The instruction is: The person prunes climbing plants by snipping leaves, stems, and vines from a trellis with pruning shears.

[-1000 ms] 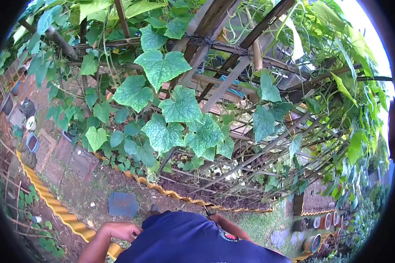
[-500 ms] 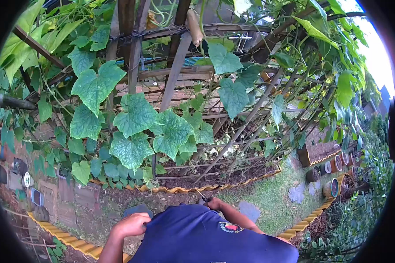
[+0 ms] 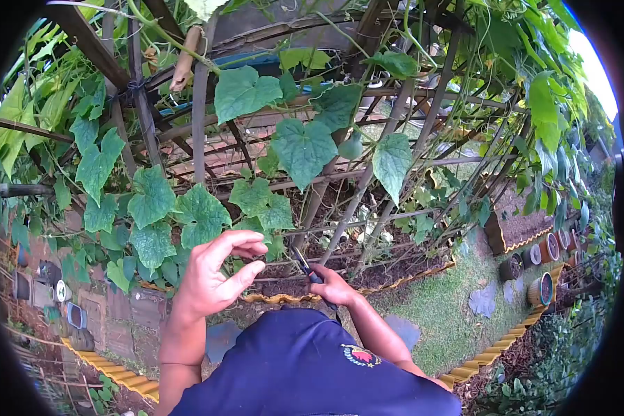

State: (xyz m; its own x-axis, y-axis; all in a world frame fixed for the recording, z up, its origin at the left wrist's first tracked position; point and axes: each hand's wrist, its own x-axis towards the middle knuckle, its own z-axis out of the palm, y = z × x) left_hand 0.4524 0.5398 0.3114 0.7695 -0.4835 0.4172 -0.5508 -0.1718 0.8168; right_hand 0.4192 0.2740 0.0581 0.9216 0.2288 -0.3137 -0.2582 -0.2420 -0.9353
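On the far left, a wavy yellow edging (image 3: 114, 374) runs along the ground, with a blue-rimmed tub (image 3: 77, 316) and other containers above it. A wooden pole (image 3: 26, 190) juts in among the vines, and a cluster of broad green leaves (image 3: 152, 197) hangs on the wooden trellis (image 3: 200, 121).

The left hand (image 3: 215, 276) is raised in front of the lower leaves, beside that cluster. It is partly open: the fingers curve over to the right and the thumb reaches toward them, leaving a gap between their tips. Nothing can be seen in its grasp; whether a fingertip touches a leaf behind it, I cannot tell. Above it, a brown, elongated fruit or piece of wood (image 3: 186, 61) hangs against the trellis; which of the two is unclear.

Below and between the hands is the person's dark blue shirt (image 3: 291, 367), with a round emblem (image 3: 360, 356) on the chest.

Just right of the left hand, and apart from it, a cutting tool (image 3: 303, 263) tilts up and to the left, its metal end toward the trellis and its dark handle lower down. The right hand (image 3: 334, 288) is closed around the handle, fingers wrapped. Whether the blades are parted is too small to tell.

Farther right, a grey flat stone (image 3: 482, 299) lies in the grass, and a row of round pots stands near the far edging, one a ribbed pot (image 3: 540, 289).
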